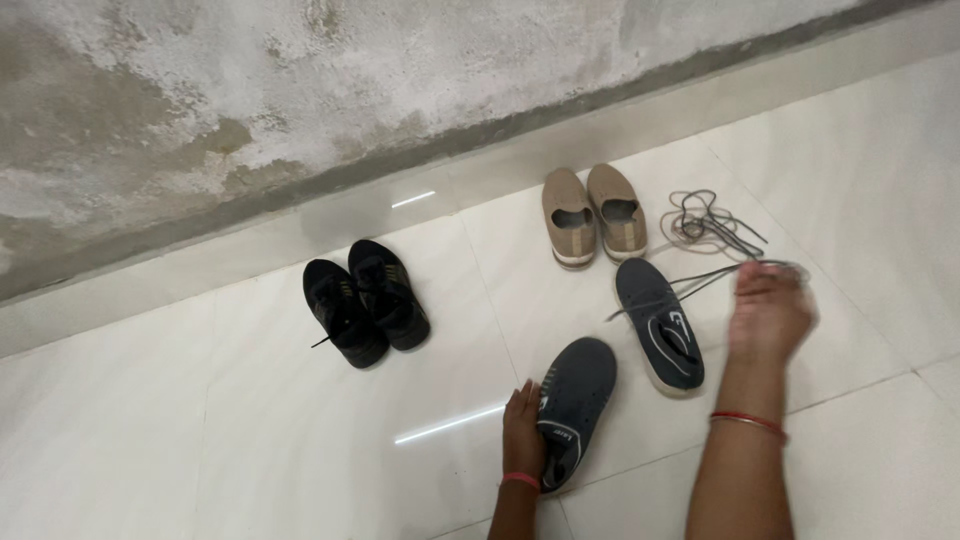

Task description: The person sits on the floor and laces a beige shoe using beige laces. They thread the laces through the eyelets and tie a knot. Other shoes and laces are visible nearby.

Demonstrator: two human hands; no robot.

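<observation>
Left of centre on the floor [150, 440] sits a black pair of shoes [365, 300]. At lower centre the left hand [522, 425] grips a grey shoe [575, 400]. Further right, the blurred right hand [768, 315] pinches a grey lace [690, 280] beside another grey shoe [660, 325], below tan slip-ons [592, 213].

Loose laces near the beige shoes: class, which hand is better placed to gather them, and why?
Right. The right hand hovers beside the loose laces, apparently touching one strand, while the left hand grips the nearer grey shoe.

No packages, labels, signs or screens here
</observation>
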